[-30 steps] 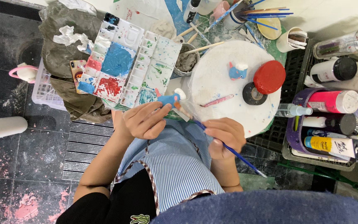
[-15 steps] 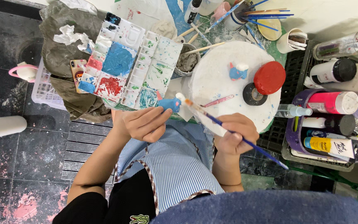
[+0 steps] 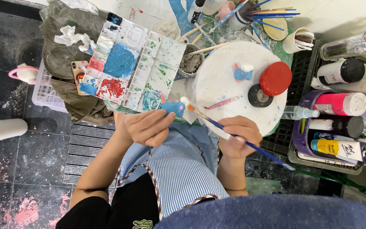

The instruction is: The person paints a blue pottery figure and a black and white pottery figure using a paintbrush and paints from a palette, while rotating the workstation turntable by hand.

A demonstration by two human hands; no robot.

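The left hand point(image 3: 149, 127) is pinching a small blue figure point(image 3: 173, 107) just above its fingers, holding it out over the palette point(image 3: 128, 68) edge. The right hand point(image 3: 238, 135) is gripping a blue brush point(image 3: 234, 135), whose long axis is slanting up-left so its tip seems to be touching the figure. Beyond them a round white board point(image 3: 225, 85) is lying on the cluttered bench point(image 3: 157, 17), above dark floor tiles point(image 3: 22, 161).

Blue clay figure point(image 3: 173, 107) in left hand point(image 3: 148, 127): matt, painted. Brush point(image 3: 234, 135) in right hand point(image 3: 238, 136): glossy blue handle, pale bristle tip. Plastic palette point(image 3: 126, 68) white, smeared with dried paint. Round white board point(image 3: 223, 80) matt, stained. Red lid point(image 3: 275, 78) smooth, slight sheen. Striped apron point(image 3: 183, 169) cloth. Floor tiles point(image 3: 18, 161) dark, paint-spattered.
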